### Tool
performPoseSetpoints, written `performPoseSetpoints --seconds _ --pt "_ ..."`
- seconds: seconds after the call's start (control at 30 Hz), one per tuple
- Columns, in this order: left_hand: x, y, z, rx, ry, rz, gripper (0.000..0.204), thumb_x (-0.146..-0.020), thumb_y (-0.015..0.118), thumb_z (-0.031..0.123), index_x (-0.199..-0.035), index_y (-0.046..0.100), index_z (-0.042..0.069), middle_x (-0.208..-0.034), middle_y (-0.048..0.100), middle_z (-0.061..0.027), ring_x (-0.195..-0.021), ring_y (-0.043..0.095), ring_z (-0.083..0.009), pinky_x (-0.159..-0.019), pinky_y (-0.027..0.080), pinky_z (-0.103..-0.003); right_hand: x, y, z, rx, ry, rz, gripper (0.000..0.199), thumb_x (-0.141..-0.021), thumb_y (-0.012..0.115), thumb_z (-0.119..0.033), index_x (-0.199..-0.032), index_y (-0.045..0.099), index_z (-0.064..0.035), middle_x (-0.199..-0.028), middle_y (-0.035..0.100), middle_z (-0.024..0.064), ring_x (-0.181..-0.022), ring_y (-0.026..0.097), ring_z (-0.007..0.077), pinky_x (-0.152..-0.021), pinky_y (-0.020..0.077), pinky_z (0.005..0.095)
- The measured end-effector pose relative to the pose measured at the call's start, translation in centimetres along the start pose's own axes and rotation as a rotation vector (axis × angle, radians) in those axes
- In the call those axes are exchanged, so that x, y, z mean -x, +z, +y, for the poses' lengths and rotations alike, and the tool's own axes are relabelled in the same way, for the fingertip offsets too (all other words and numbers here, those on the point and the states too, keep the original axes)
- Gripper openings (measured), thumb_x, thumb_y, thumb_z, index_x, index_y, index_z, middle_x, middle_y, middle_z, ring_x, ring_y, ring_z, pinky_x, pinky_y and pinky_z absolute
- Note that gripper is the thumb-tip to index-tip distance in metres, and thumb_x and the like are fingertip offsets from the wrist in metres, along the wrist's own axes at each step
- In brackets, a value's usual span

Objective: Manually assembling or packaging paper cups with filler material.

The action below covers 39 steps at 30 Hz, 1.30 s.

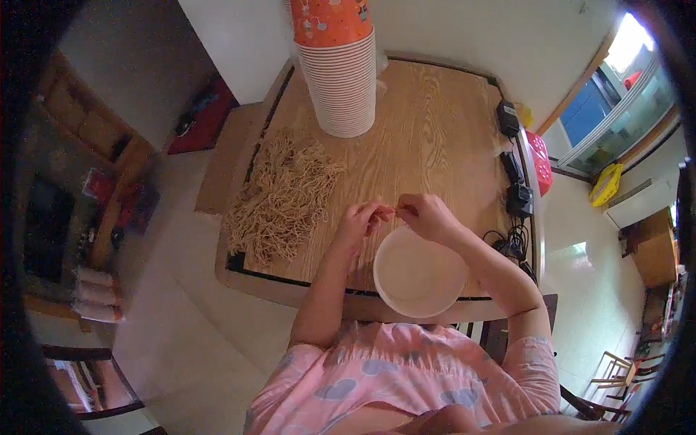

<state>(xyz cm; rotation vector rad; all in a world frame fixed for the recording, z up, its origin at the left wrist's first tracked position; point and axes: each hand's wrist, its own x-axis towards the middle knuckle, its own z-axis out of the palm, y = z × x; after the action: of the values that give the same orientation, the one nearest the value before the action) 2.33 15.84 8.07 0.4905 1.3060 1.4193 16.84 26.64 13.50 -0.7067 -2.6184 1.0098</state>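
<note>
My left hand (366, 217) and my right hand (429, 217) meet fingertip to fingertip above the near half of the table. Both are closed in a pinch; whatever lies between the fingertips is too small to make out. Just below my right hand, a round white tub (420, 281) stands at the near edge, its open mouth toward me. To the left of my left hand spreads a loose heap of tan, twisted cords (283, 196). Behind the heap rises a tall stack of nested white paper tubs (339, 90), with an orange patterned one (330, 22) on top.
The wood-grain table (428, 123) has a dark edge strip. Along its right side lie black power adapters (518, 197) and coiled black cables (513, 246). A red plastic stool (538, 161) stands beyond that edge. A white wall borders the far side.
</note>
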Motion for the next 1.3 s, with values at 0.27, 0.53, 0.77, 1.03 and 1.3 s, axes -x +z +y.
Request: performPoseSetpoints --seconds 0.27,0.53,0.77,1.03,1.3 --pt "-1.2 1.4 -0.8 -0.201 0.255 0.099 0.015 -0.084 0.06 0.019 -0.082 0.064 0.005 -0.069 0.058 0.0025 -0.057 0.048 -0.0034 -0.051 0.038 -0.019 -0.1 0.1 -0.5 0.025 -0.03 -0.017 0.014 -0.079 0.057 -0.015 -0.079 0.058 -0.0017 -0.064 0.055 0.0173 -0.055 0.053 0.0303 -0.053 0.0428 0.0376" --pt "-2.0 1.9 0.5 -0.296 0.232 0.058 0.015 -0.082 0.063 0.017 -0.084 0.064 0.002 -0.074 0.06 0.0004 -0.068 0.053 -0.0064 -0.062 0.044 -0.023 -2.5 -2.1 3.5 -0.292 0.177 -0.282 0.024 -0.087 0.049 -0.022 -0.083 0.063 -0.0027 -0.066 0.056 0.002 -0.064 0.053 0.0101 -0.058 0.0431 0.0261" --pt "-2.3 3.8 -4.3 -0.301 0.571 0.277 0.01 -0.083 0.058 0.01 -0.082 0.058 0.001 -0.067 0.06 -0.0057 -0.06 0.057 -0.0121 -0.056 0.047 -0.028 0.5 1.7 3.5 -0.829 0.486 -0.243 0.028 -0.089 0.054 -0.028 -0.087 0.062 -0.0007 -0.077 0.06 0.0002 -0.071 0.052 0.0074 -0.058 0.0423 0.0241" --pt "1.7 5.9 0.8 -0.258 0.763 0.334 0.006 -0.085 0.057 0.008 -0.085 0.055 0.003 -0.065 0.057 -0.0021 -0.059 0.054 -0.0075 -0.054 0.044 -0.024 2.9 1.1 -1.6 -0.759 0.204 0.019 0.027 -0.092 0.048 -0.022 -0.086 0.061 0.0011 -0.069 0.055 0.0005 -0.065 0.049 0.0093 -0.061 0.0405 0.0228" --pt "1.7 5.1 -0.2 -0.294 0.72 0.365 0.005 -0.085 0.057 0.008 -0.087 0.055 0.003 -0.067 0.056 0.0001 -0.057 0.049 -0.0049 -0.051 0.041 -0.022 5.4 1.9 0.8 -0.693 0.256 0.046 0.028 -0.091 0.048 -0.021 -0.084 0.061 0.0019 -0.07 0.056 0.0006 -0.064 0.05 0.01 -0.061 0.0412 0.0234"
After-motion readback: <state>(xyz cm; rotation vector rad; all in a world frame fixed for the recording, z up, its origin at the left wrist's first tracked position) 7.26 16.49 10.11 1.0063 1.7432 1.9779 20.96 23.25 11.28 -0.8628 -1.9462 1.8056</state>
